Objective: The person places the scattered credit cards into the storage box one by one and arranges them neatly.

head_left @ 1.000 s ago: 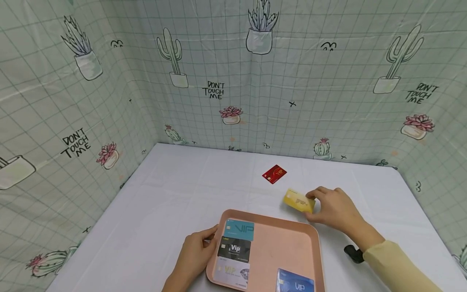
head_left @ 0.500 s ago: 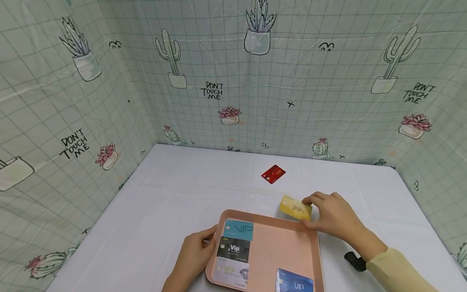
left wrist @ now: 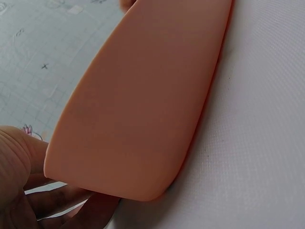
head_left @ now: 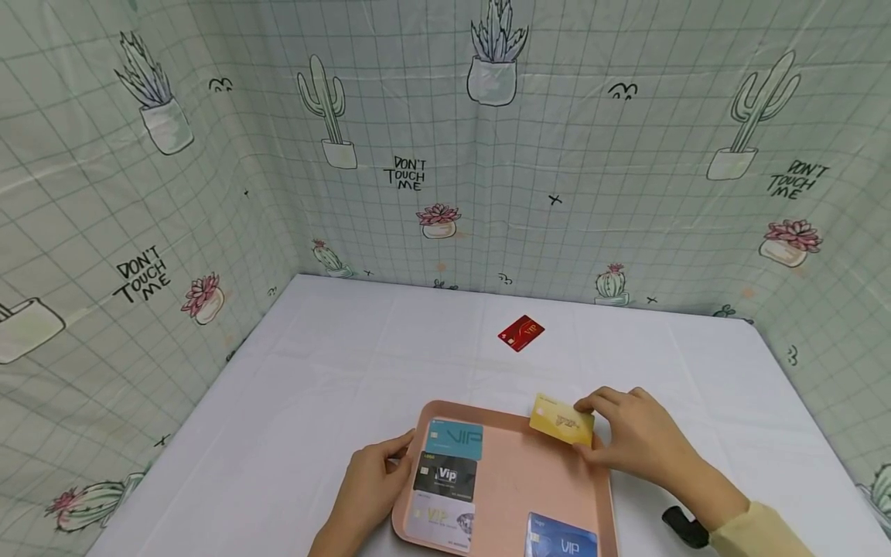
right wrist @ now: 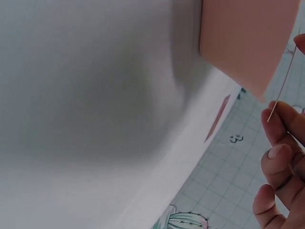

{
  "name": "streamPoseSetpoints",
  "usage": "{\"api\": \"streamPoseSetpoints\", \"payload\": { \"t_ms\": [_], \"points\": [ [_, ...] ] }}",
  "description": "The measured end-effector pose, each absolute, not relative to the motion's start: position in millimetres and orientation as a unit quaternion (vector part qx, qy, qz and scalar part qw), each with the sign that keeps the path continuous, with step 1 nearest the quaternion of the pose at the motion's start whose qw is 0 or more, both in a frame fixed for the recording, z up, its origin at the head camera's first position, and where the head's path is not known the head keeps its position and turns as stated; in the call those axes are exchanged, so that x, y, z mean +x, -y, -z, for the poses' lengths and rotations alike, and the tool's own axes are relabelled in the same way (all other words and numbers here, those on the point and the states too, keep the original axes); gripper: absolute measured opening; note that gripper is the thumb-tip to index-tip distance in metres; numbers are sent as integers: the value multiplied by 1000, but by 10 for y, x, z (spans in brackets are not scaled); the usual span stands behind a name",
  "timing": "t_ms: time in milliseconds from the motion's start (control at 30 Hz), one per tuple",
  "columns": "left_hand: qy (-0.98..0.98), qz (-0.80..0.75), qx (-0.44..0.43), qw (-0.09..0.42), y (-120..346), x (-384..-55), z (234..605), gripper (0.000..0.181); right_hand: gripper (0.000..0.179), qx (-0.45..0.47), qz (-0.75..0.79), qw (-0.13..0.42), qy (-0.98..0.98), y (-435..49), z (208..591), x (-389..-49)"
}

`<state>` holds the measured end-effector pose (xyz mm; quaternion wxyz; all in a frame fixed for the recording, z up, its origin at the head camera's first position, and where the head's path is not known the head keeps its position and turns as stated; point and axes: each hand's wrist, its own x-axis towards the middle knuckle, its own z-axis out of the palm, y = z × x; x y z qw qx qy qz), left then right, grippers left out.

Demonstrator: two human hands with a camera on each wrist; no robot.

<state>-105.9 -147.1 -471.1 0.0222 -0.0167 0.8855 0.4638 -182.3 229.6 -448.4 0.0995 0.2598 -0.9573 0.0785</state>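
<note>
My right hand (head_left: 636, 433) pinches a yellow card (head_left: 562, 419) between thumb and fingers. The card is tilted and overlaps the far right rim of the pink tray (head_left: 536, 483) in the head view; the right wrist view shows it edge-on as a thin line. At the tray's left side, my left hand (head_left: 369, 483) holds the wall, its fingers partly hidden by the tray in the left wrist view. Down the tray's left side lie a teal card (head_left: 454, 439), a black card (head_left: 445, 475) and a white card (head_left: 441, 520). A blue card (head_left: 561, 537) lies at the near right.
Beyond the tray a red card (head_left: 521, 333) lies flat on the white tabletop (head_left: 334, 363). A small black object (head_left: 685, 527) shows beside the right wrist. Grid-patterned cloth (head_left: 557, 139) with cactus drawings stands behind and at both sides.
My right hand has brought the yellow card toward me, from the table beyond the tray to over its far right rim. The left hand and the tray stay in place.
</note>
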Motion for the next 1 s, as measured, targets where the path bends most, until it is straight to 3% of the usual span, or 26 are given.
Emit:
{"api": "streamPoseSetpoints", "payload": {
  "t_ms": [1000],
  "points": [
    [-884, -467, -20, 25, 1460, -1056, 4689, 38, 45, 308, -85, 77, 945, -2274, 4642, -1484]
  ]
}}
